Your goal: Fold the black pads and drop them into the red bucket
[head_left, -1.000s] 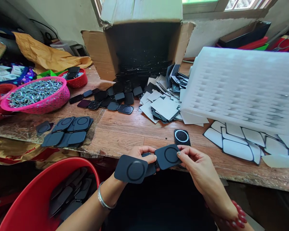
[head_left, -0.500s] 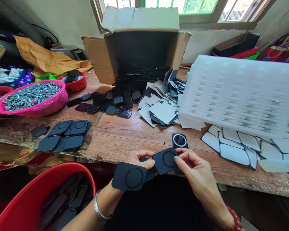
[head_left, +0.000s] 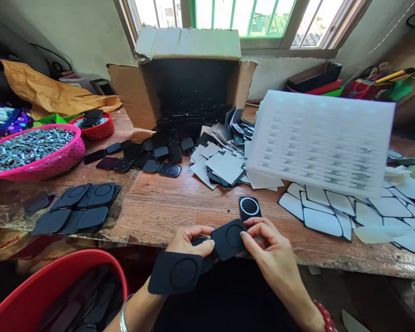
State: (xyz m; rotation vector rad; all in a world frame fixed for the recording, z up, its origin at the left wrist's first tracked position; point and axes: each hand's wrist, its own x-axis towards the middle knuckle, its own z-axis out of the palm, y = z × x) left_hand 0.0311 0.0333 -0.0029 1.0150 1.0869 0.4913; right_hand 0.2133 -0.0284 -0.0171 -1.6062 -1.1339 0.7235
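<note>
My left hand grips a black hinged pad near the table's front edge, thumb on top. The pad's right panel shows a raised-looking ring outline. Across my left wrist lies a loose black square sheet with the same ring mark. My right hand pinches the right edge of the pad's ringed panel between thumb and fingers. Just beyond my right fingers, a black piece with a white ring and mesh centre rests on the table. The pad's left panel is partly hidden by my left hand and the sheet.
Stacked black pads lie left, above a red tub of black pieces. A pink basket holds metal parts. Behind are a cardboard box, loose square sheets, a white plastic tray and white-faced cutouts.
The view has shifted, so most of the scene sits further left and slightly lower. Both hands keep the same hold on the pad, and the sheet stays on my left wrist.
</note>
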